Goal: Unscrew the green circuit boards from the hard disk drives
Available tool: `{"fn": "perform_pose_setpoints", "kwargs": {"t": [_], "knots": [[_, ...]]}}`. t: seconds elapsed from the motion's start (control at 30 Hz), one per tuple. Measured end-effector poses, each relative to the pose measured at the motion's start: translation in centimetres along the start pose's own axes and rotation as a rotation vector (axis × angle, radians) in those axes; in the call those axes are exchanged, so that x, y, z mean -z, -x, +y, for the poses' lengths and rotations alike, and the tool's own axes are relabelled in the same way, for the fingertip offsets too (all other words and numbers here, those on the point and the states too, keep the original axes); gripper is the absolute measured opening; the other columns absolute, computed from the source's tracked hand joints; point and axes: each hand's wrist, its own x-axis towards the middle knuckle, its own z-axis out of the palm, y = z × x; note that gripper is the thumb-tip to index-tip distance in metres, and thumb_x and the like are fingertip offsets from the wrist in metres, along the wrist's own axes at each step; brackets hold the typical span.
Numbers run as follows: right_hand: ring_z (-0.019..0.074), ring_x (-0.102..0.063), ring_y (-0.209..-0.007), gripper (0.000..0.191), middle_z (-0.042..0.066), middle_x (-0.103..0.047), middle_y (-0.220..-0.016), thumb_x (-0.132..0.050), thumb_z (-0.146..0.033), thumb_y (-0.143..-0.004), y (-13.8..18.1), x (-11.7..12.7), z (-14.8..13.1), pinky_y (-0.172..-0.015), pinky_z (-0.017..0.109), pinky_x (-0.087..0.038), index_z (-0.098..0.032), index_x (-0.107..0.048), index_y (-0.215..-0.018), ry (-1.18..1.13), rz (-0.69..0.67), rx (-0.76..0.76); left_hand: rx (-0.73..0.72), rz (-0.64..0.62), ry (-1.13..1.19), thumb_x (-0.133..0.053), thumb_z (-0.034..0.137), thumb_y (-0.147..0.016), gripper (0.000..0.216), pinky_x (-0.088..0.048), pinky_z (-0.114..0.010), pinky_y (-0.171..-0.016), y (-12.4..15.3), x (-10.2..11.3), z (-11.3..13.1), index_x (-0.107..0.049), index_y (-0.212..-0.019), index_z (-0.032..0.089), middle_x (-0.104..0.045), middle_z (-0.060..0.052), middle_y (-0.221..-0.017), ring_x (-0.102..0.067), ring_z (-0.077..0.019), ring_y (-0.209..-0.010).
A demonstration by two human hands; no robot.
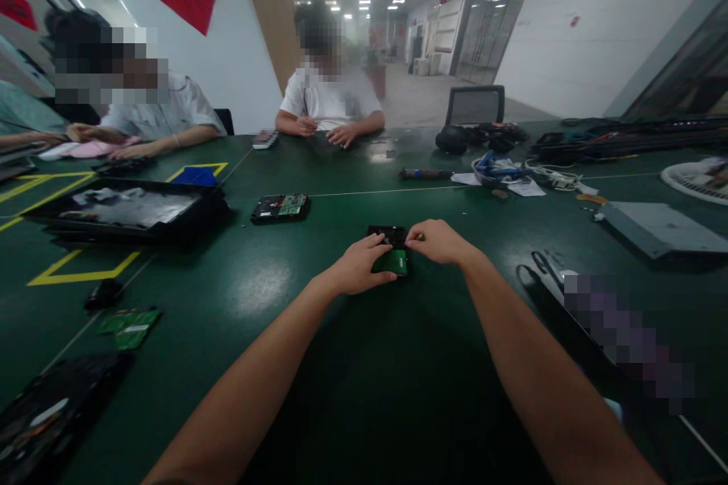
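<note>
Straight ahead on the green table lies a small black casing (387, 232) with a green circuit board (393, 262) in its near part. My left hand (364, 264) steadies it from the left, fingers across the top and the thumb along the near edge. At its right far corner my right hand (437, 241) is closed in a pinch. A small dark and yellow bit shows at those fingertips, too little to name. A similar black device with an exposed board (280, 208) rests farther off to the left.
Black trays (130, 212) are stacked at left, with loose circuit boards (132, 327) and a black housing (57, 409) nearer. A grey metal box (663, 229), cables (494, 167) and a strap (546, 280) lie at right. Two people (330, 102) sit across the table.
</note>
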Motion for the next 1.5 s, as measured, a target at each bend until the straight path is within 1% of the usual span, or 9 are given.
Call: {"fn": "perform_pose_setpoints", "kwargs": {"t": [0.17,0.27,0.4,0.57,0.7,0.93,1.3,1.5], "knots": [[0.0189,-0.071,-0.089,0.018,0.002,-0.079,-0.097,-0.066,-0.017,-0.084,-0.1,-0.2,-0.2,-0.078,0.027,-0.048,-0.024,-0.081,-0.092,-0.022,0.006,-0.020,-0.001,0.001,0.029,-0.068,0.060,-0.087,0.077,-0.029,-0.046,-0.124,-0.1,-0.2,-0.5,-0.052,-0.150,0.019,-0.034,-0.015,-0.167,-0.033,-0.0336,-0.153],[0.0185,-0.070,-0.089,0.017,0.002,-0.078,-0.100,-0.068,-0.017,-0.082,-0.2,-0.5,-0.2,-0.079,0.026,-0.048,-0.022,-0.080,-0.094,-0.008,0.014,-0.032,0.001,0.004,0.048,-0.069,0.060,-0.086,0.078,-0.029,-0.045,-0.124,-0.1,-0.3,-0.6,-0.052,-0.150,0.018,-0.033,-0.015,-0.167,-0.034,-0.0336,-0.153],[0.0199,-0.070,-0.092,0.011,0.003,-0.078,-0.100,-0.069,-0.020,-0.085,-0.3,-0.8,-0.1,-0.081,0.028,-0.048,-0.022,-0.078,-0.092,0.031,-0.001,-0.019,0.019,-0.014,0.063,-0.067,0.061,-0.087,0.078,-0.030,-0.047,-0.124,0.0,-0.1,-0.4,-0.051,-0.151,0.019,-0.031,-0.014,-0.168,-0.032,-0.0339,-0.154],[0.0204,-0.070,-0.093,0.011,0.004,-0.077,-0.101,-0.067,-0.023,-0.090,-0.2,-0.7,-0.2,-0.083,0.029,-0.048,-0.022,-0.077,-0.093,0.015,-0.007,0.008,0.028,-0.022,0.089,-0.064,0.063,-0.089,0.078,-0.031,-0.047,-0.123,0.1,0.1,-0.3,-0.050,-0.152,0.020,-0.031,-0.014,-0.168,-0.032,-0.0326,-0.154],[0.0200,-0.070,-0.094,0.010,0.004,-0.078,-0.102,-0.069,-0.022,-0.089,-0.2,-0.8,-0.4,-0.084,0.028,-0.048,-0.022,-0.078,-0.092,-0.005,-0.024,0.022,0.037,-0.008,0.079,-0.067,0.061,-0.087,0.074,-0.034,-0.048,-0.121,0.0,0.0,-0.4,-0.053,-0.150,0.023,-0.033,-0.012,-0.167,-0.034,-0.0326,-0.153],[0.0195,-0.071,-0.093,0.011,0.003,-0.078,-0.098,-0.070,-0.018,-0.086,-0.4,-1.3,-0.2,-0.081,0.027,-0.048,-0.022,-0.078,-0.091,-0.017,-0.034,0.021,0.026,0.005,0.059,-0.068,0.061,-0.087,0.075,-0.032,-0.047,-0.123,0.0,-0.3,-0.5,-0.053,-0.149,0.021,-0.034,-0.014,-0.167,-0.035,-0.0329,-0.152],[0.0180,-0.071,-0.089,0.007,0.002,-0.078,-0.096,-0.074,-0.021,-0.084,-0.6,-1.6,-0.3,-0.079,0.025,-0.049,-0.022,-0.079,-0.089,-0.067,-0.025,-0.075,0.021,0.020,0.064,-0.070,0.059,-0.086,0.075,-0.032,-0.047,-0.123,-0.1,-0.3,-0.4,-0.055,-0.147,0.019,-0.037,-0.015,-0.165,-0.035,-0.0333,-0.151],[0.0181,-0.071,-0.091,0.007,0.002,-0.078,-0.098,-0.074,-0.022,-0.084,-0.5,-1.4,-0.4,-0.080,0.025,-0.049,-0.023,-0.079,-0.089,-0.090,-0.031,-0.096,0.043,0.013,0.066,-0.070,0.059,-0.086,0.074,-0.032,-0.048,-0.123,-0.1,-0.2,-0.3,-0.055,-0.147,0.020,-0.038,-0.014,-0.164,-0.036,-0.0331,-0.151]]}}
